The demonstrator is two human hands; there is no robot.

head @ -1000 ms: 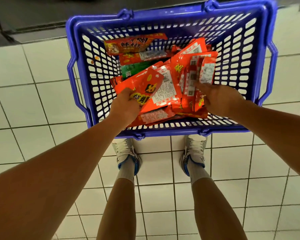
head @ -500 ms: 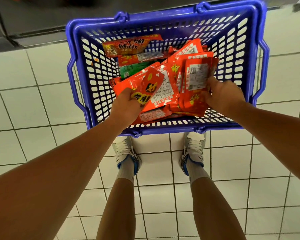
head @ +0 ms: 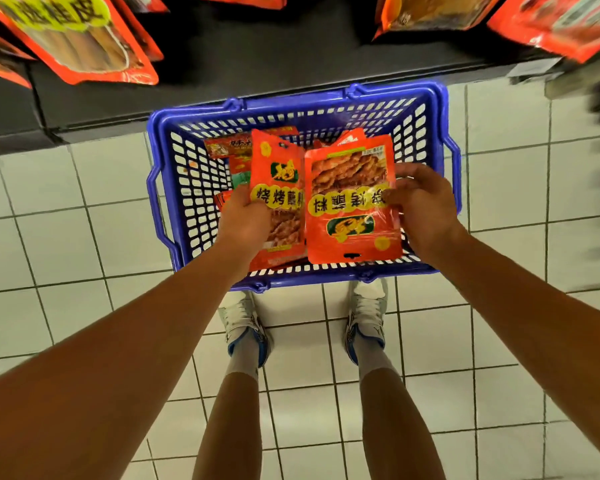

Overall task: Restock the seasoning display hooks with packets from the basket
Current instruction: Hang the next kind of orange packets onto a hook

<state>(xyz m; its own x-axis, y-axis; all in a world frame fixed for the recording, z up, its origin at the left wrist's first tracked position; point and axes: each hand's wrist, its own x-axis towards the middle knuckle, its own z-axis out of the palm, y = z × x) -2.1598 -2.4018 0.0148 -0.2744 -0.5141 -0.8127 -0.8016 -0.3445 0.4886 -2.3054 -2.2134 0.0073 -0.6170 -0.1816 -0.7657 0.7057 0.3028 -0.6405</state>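
A blue plastic basket (head: 426, 140) stands on the tiled floor in front of my feet, with several red seasoning packets (head: 227, 147) lying in it. My left hand (head: 245, 216) grips one red packet (head: 278, 174) upright, its hang hole at the top. My right hand (head: 421, 206) holds a second red packet (head: 350, 209) of the same kind, turned upside down with its hang hole at the bottom. Both packets are raised above the basket, side by side.
Hanging red seasoning packets (head: 80, 39) of the display show along the top, left and right (head: 551, 19), above a dark shelf base (head: 257, 64). My two feet in white shoes (head: 366, 313) stand just behind the basket on white floor tiles.
Both hands have lifted a packet each out of the basket. The right packet is turned face up. The view has tilted up, bringing the hanging display packets into sight.
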